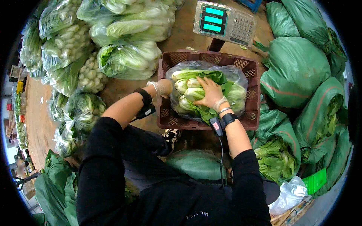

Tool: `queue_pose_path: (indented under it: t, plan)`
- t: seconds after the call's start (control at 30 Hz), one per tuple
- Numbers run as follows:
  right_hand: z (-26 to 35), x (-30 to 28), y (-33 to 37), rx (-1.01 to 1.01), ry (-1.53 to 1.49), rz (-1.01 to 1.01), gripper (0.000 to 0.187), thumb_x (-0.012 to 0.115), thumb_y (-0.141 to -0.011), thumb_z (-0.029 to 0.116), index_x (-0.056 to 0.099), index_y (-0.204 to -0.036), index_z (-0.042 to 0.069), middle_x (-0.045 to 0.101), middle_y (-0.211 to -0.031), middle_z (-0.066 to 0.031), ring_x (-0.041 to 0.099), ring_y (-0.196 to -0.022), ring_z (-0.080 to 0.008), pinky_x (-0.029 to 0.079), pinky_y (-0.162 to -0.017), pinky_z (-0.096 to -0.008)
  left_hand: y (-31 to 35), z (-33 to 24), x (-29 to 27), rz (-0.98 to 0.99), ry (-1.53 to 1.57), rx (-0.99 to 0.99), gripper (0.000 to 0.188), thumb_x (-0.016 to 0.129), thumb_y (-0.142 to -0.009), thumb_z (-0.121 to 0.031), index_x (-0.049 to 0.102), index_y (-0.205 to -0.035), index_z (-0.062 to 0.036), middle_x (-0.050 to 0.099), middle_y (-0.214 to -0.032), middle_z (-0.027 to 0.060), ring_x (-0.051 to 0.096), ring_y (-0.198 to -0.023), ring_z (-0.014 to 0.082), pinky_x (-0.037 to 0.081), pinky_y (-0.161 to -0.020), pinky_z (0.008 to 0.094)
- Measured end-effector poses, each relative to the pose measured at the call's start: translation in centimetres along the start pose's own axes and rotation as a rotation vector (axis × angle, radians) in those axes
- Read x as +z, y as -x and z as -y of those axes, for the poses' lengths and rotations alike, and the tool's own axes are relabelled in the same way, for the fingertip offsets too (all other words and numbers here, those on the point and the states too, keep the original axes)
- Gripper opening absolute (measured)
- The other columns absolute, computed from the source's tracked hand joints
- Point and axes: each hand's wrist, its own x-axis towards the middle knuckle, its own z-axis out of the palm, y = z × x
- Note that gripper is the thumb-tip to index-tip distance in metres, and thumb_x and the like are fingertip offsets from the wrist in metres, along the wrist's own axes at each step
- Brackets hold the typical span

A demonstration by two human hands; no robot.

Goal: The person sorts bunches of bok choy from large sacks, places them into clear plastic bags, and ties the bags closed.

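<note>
A maroon plastic crate (164, 113) stands in front of me, lined with a clear plastic bag (175, 98). Several heads of pale green leafy cabbage (194, 93) lie in the bag, with cut white ends toward the left. My right hand (211, 94) rests on top of these heads, palm down, its fingers spread. At the crate's left rim is my left hand (164, 87), closed like a fist; whatever it grips there is hidden. Each wrist wears a dark strap with a small box.
Behind the crate stands a digital scale display (225, 23) on a post. Bagged cabbages (130, 60) are piled at the far left. Green woven sacks (296, 71) crowd the right side, one open with leafy greens (276, 158). Another green sack (196, 164) lies below the crate.
</note>
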Motion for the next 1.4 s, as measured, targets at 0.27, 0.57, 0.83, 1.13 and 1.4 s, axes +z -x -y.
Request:
queue_pose_path:
  t: [0.27, 0.57, 0.83, 1.13, 1.4]
  plan:
    - [6.2, 1.0, -0.8, -0.116, 0.268, -0.068, 0.100, 0.078, -0.051, 0.041, 0.027, -0.135, 0.031, 0.022, -0.141, -0.0163, 0.016, -0.131, -0.0383, 0.019, -0.092, -0.0698, -3.4, -1.3, 1.4, -0.538, 1.265, -0.292, 0.022, 0.060, -0.072, -0.017, 0.063, -0.090, -0.0041, 0.064, -0.085, 0.0174, 0.062, -0.076, 0.0296, 0.049, -0.066, 0.0364]
    - [3.6, 0.5, -2.1, -0.254, 0.157, -0.129, 0.082, 0.076, -0.049, 0.043, 0.044, -0.124, 0.036, 0.036, -0.135, -0.0096, 0.025, -0.128, -0.0348, 0.028, -0.092, -0.0612, -2.8, -2.0, 2.1, -0.256, 0.275, -0.136, 0.020, 0.053, -0.077, -0.015, 0.067, -0.089, -0.0064, 0.065, -0.089, 0.0123, 0.063, -0.082, 0.0282, 0.049, -0.074, 0.0343]
    - [2.2, -0.2, -2.4, -0.298, 0.097, -0.131, 0.076, 0.076, -0.053, 0.044, 0.046, -0.122, 0.038, 0.037, -0.134, -0.0075, 0.023, -0.129, -0.0338, 0.027, -0.091, -0.0647, 8.3, -6.6, -5.1, 0.013, 0.221, -0.075, 0.034, 0.070, -0.065, -0.029, 0.063, -0.087, -0.0036, 0.065, -0.077, 0.0122, 0.064, -0.075, 0.0296, 0.051, -0.065, 0.0395]
    - [7.4, 2.0, 0.3, -0.492, 0.413, 0.201, 0.070, 0.068, -0.065, 0.044, 0.040, -0.128, 0.035, 0.029, -0.140, -0.0037, 0.016, -0.134, -0.0276, 0.025, -0.093, -0.0664, 9.9, -0.4, -5.5, -1.040, 0.264, -0.539, 0.014, 0.063, -0.061, -0.006, 0.061, -0.074, -0.0037, 0.060, -0.078, 0.0158, 0.060, -0.074, 0.0347, 0.048, -0.063, 0.0409]
    - [5.6, 4.3, -1.8, -0.509, 0.156, -0.157, 0.054, 0.057, -0.077, 0.031, 0.044, -0.127, 0.014, 0.043, -0.127, -0.0137, 0.035, -0.123, -0.0303, 0.023, -0.096, -0.0603, 13.9, -11.5, -7.6, -0.935, 1.259, 0.294, 0.022, 0.069, -0.071, -0.017, 0.053, -0.073, -0.0019, 0.055, -0.082, 0.0099, 0.055, -0.083, 0.0206, 0.044, -0.074, 0.0305]
